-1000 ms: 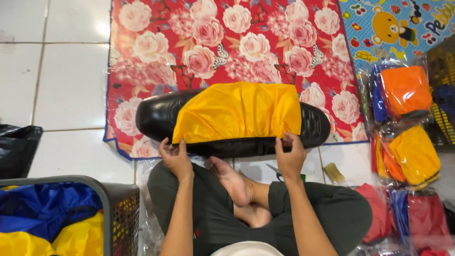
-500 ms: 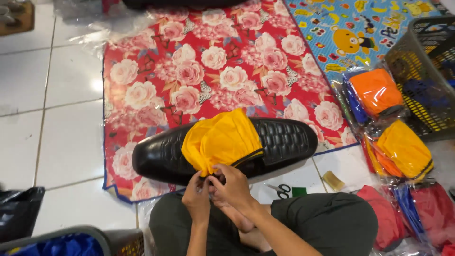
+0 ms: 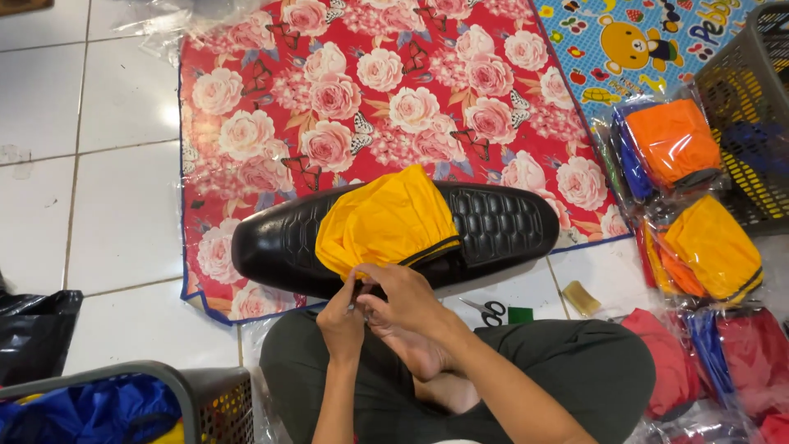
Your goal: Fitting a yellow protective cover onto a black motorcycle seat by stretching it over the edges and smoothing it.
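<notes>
The yellow cover [image 3: 385,220] is bunched on the black seat [image 3: 501,226], its near edge pinched in your left hand [image 3: 342,322] and right hand [image 3: 404,301]; next calls for a steady, even pull.

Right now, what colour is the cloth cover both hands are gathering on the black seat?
Yellow, with a dark edge band; the fabric cover shows best in the head view.

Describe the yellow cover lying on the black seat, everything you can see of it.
The yellow cover is thin, crinkled fabric that looks like light nylon, with a dark trim band along its near right edge. It is bunched up, draped across the middle of the black quilted seat, whose two ends show bare. Its near left corner is gathered to a point, pinched between the left hand and the right hand at the seat's near edge.
</notes>
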